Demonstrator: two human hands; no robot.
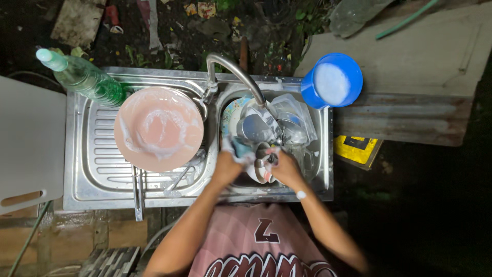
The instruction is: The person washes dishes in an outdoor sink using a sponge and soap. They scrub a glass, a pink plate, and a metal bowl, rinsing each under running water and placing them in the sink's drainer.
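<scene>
Over the stainless sink basin (324,154), the left hand (228,165) has its fingers curled tight around a blue-green sponge (241,147), which sticks out at the hand's 1 o'clock. Just beside it at 3 o'clock, the right hand (285,168) closes its fingers on a small utensil (271,158), too blurred to tell its kind, held over a small pink-rimmed bowl (259,172) at the near side of the basin. The basin is crowded: at 12 o'clock from the hands lie glass and metal dishes (266,125) heaped together, with a patterned plate (231,114) standing at the pile's 9 o'clock, all under the curved tap (233,69). On the ribbed drainboard (92,164), at 9 o'clock from the basin, a wide pink basin (158,128) holds a swirl of white suds; cutlery (179,179) lies at its 5 o'clock. A green bottle (84,78) lies tilted at the pink basin's 10 o'clock. At 2 o'clock from the sink, a blue dipper (333,81) full of foamy white water rests on a grey board (410,66). A white cutting board (28,149) sits at the far 9 o'clock edge.
</scene>
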